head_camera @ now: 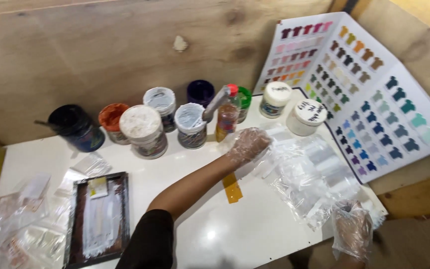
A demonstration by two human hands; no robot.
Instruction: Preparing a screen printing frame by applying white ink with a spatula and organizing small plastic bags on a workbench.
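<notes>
White tabletop (215,234), plywood backing | left hand (247,144) gloved, fingers curled on clear plastic bags (309,174) beside jars (190,124) | right hand (352,229) pinched bag edge (I judged) | risk: sleeve tipping the sauce bottle (227,114)

My left hand (247,144) is stretched forward toward one o'clock, arm extended from a dark sleeve, gloved fingers loosely curled, palm down. My right hand (352,229) sits low at four o'clock, gloved too, fingers bent, close to my body.
</notes>
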